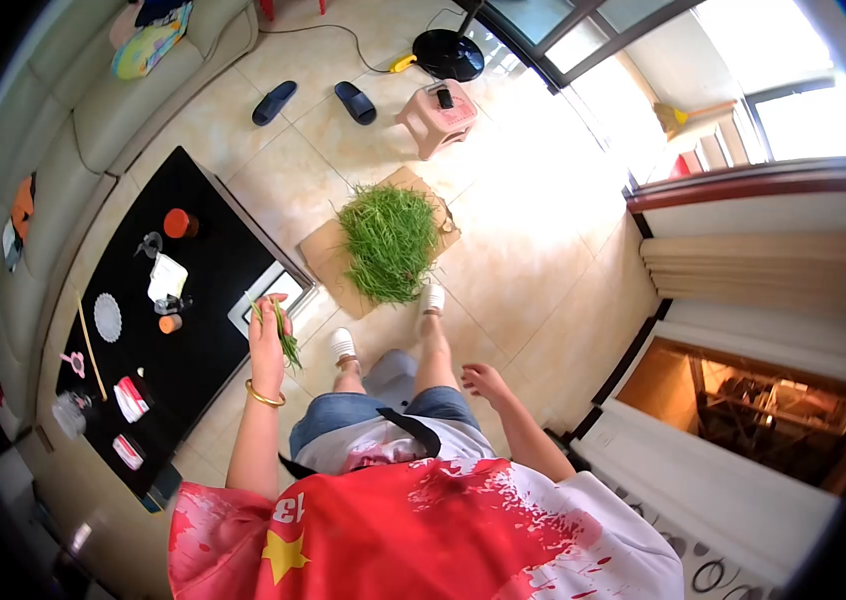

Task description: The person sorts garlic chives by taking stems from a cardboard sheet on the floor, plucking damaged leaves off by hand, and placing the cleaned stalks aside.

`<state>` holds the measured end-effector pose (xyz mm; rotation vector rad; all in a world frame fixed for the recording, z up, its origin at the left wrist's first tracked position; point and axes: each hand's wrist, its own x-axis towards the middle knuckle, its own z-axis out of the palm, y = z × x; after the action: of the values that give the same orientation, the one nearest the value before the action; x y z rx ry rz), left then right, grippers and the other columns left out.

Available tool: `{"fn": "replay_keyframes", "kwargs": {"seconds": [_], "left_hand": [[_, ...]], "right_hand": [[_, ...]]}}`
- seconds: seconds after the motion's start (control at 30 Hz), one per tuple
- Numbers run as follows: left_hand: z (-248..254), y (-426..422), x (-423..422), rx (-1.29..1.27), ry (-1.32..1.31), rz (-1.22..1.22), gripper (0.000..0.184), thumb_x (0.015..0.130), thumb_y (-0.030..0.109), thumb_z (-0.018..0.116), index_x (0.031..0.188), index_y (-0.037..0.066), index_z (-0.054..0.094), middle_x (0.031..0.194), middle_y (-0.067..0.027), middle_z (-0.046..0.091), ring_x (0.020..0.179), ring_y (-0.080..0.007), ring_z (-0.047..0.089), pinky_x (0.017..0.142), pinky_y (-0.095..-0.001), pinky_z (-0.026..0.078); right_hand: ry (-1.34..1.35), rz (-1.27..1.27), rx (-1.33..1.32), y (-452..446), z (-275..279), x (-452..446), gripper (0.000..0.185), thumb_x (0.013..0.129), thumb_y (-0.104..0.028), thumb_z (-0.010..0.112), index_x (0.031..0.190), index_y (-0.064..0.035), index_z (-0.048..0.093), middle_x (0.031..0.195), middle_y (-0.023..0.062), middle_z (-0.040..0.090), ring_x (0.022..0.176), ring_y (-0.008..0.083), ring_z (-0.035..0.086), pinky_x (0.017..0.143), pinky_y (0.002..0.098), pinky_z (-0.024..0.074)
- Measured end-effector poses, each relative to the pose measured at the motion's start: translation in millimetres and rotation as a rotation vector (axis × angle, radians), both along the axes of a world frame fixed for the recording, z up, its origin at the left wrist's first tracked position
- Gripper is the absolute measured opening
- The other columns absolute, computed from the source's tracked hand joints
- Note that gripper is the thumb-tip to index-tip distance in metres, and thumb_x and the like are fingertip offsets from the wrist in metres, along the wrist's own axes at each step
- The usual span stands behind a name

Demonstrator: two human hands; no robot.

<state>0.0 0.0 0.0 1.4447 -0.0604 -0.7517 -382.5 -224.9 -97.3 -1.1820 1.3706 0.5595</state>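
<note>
My left hand point(270, 318) is wrapped round a small bunch of green stalks point(289, 345), beside the right edge of the black table. A gold bangle point(265, 394) circles that wrist. Over on the right, my right hand point(484, 381) hangs near my knee with its fingers curled; whether anything small is between them cannot be made out. A big heap of the same long green stalks point(389, 243) lies on flattened cardboard point(321, 254) on the floor, just beyond my feet.
The black table point(205, 190) at left bears a red-lidded jar point(180, 223), a white tray point(255, 300) and small packs. Further off are a pink stool point(437, 122) with a phone, dark slippers point(355, 103) and a fan base point(448, 55). A sofa point(113, 110) lines the left.
</note>
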Motion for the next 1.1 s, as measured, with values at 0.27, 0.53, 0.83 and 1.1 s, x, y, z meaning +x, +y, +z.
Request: {"fn": "replay_keyframes", "kwargs": {"seconds": [0.27,0.53,0.83,1.1], "left_hand": [[-41.7,-96.9,-31.2,-0.346,0.485,0.466,0.030,0.101,0.028,0.045,0.114,0.003,0.053,0.087,-0.0013,0.050,0.075,-0.0128,0.049,0.075,-0.0315,0.046],[-152.0,-154.1,-5.1,-0.359,0.684,0.473,0.020,0.100,0.025,0.047,0.108,0.008,0.052,0.091,-0.0015,0.055,0.081,-0.0149,0.054,0.081,-0.0339,0.047],[-347.0,-116.2,33.1,-0.716,0.893,0.405,0.016,0.101,0.026,0.040,0.105,0.011,0.047,0.088,-0.0001,0.052,0.075,-0.0127,0.050,0.089,-0.0387,0.048],[-442.3,-99.0,9.9,-0.494,0.770,0.309,0.019,0.103,0.026,0.036,0.106,0.009,0.044,0.114,-0.0131,0.062,0.105,-0.0323,0.063,0.093,-0.0462,0.050]], "right_hand": [[-0.531,0.459,-0.050,-124.7,3.2,214.1,0.034,0.090,-0.025,0.057,0.117,-0.0042,0.060,0.094,0.0135,0.068,0.086,0.0217,0.065,0.079,0.0317,0.0495],[-0.806,0.551,0.171,-111.7,-71.2,320.5,0.029,0.093,-0.020,0.056,0.117,-0.0033,0.060,0.094,0.0128,0.067,0.089,0.0199,0.065,0.080,0.0287,0.0489],[-0.511,0.348,-0.044,-164.9,-258.1,306.7,0.025,0.098,-0.010,0.047,0.119,0.0008,0.057,0.101,0.0093,0.067,0.098,0.0147,0.061,0.088,0.0289,0.0471],[-0.515,0.513,-0.323,-130.9,-322.7,304.1,0.013,0.088,-0.009,0.059,0.099,-0.0018,0.063,0.084,0.0078,0.065,0.072,0.0180,0.059,0.063,0.0299,0.0478]]}}
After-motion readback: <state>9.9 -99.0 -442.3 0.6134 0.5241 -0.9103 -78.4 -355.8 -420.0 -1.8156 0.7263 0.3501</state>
